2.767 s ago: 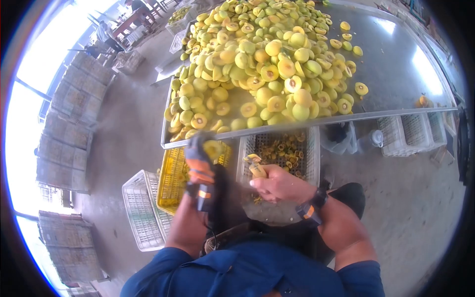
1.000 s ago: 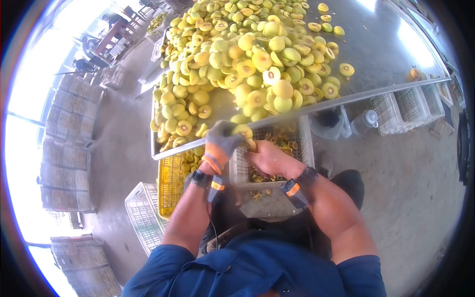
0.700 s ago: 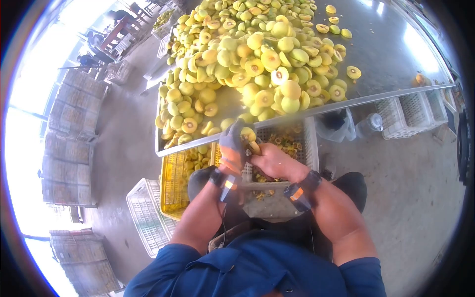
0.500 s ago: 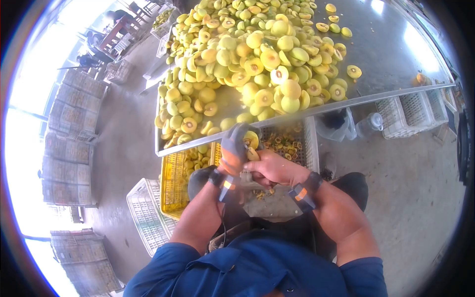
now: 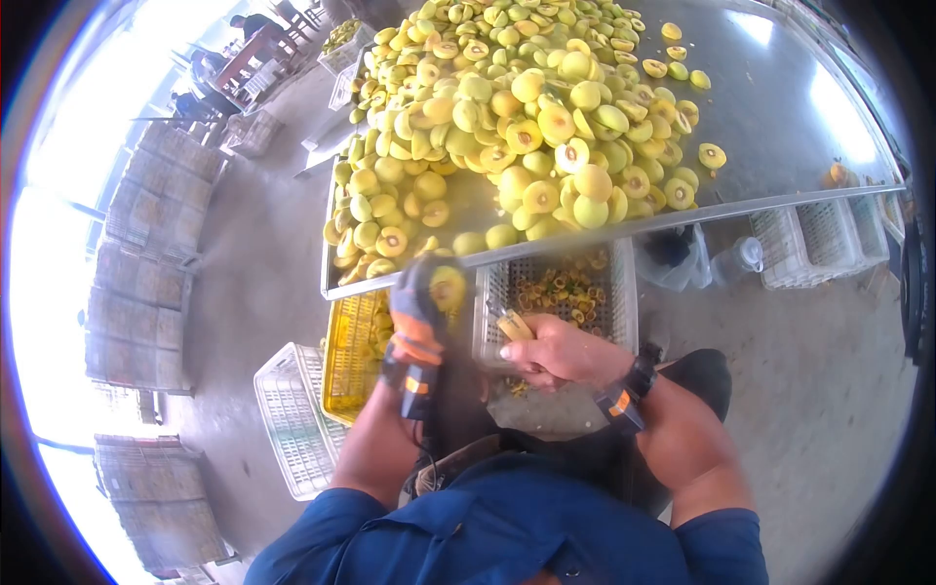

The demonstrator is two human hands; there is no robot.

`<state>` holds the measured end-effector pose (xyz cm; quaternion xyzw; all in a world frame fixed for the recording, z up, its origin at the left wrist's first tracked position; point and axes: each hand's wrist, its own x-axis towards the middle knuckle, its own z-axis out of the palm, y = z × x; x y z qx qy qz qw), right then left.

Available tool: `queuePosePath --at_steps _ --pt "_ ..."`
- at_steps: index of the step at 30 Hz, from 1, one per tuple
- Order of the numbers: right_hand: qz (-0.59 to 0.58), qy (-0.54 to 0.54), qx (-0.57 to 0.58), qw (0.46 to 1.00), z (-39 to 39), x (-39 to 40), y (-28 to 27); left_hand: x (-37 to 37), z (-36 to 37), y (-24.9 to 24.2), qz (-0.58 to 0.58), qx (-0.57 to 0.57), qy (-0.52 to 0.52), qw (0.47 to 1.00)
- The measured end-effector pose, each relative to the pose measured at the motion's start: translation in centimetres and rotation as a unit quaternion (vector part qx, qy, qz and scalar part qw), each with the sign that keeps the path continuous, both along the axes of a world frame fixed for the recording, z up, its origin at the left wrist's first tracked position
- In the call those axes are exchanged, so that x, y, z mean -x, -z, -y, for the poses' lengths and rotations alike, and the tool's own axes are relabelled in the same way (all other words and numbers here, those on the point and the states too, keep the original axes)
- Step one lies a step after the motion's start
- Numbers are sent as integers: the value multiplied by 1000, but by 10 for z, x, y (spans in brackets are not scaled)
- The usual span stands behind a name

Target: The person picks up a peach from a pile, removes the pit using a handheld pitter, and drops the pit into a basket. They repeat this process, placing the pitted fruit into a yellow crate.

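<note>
My left hand (image 5: 419,307), in a grey and orange glove, is closed round a yellow fruit half (image 5: 448,289) over the yellow crate (image 5: 341,361), just below the table's front edge. The glove is blurred by motion. My bare right hand (image 5: 556,353) grips a small tool with a wooden handle (image 5: 515,326), its thin tip pointing up and left, above the front rim of a grey crate (image 5: 624,292) holding scraps (image 5: 564,292). A large heap of yellow-green fruit halves (image 5: 487,127) lies on the metal table (image 5: 760,117).
A white crate (image 5: 297,419) stands left of the yellow one. More white crates (image 5: 809,239), a clear plastic jar (image 5: 738,259) and a plastic bag (image 5: 682,255) are under the table at right. Stacked crates (image 5: 141,292) line the left side; people (image 5: 255,24) are far back.
My left hand has moved left, away from my right hand, with the fruit half. My right hand has shifted slightly right with the tool, and the whole view has shifted a little.
</note>
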<state>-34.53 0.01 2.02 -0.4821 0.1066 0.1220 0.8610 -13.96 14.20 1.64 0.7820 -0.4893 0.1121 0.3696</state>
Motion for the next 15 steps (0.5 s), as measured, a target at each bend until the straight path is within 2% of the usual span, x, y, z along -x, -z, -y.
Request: queuePosePath --at_steps 1,3,4,6,7,8,9,11,14,15 --pt "-8 12 -11 1000 -2 2 0 -24 -21 17 34 -5 -22 999" --pt "-78 48 128 988 3 -6 39 -33 -47 6 -59 1 -42 997" --pt "-110 70 198 972 6 -11 44 -38 -56 -3 -63 -21 -72 995" --pt "-93 74 216 969 5 -16 49 -46 -69 -1 -54 -26 -56 997" --pt "-87 69 227 968 3 -19 48 -31 -64 -12 -140 -10 -60 988" --pt "-43 96 249 963 -2 -23 46 -29 -60 -12 -74 -75 -42 994" --pt "-4 126 272 954 -9 -26 42 -21 -52 -12 -34 -79 -16 996" --pt "68 199 320 924 -19 -27 29 -4 -32 2 -93 -72 2 993" --pt "15 220 349 911 -17 -28 3 21 -2 27 -53 -23 49 997" --pt "18 238 361 901 -15 -27 7 26 4 31 -92 -29 63 993"
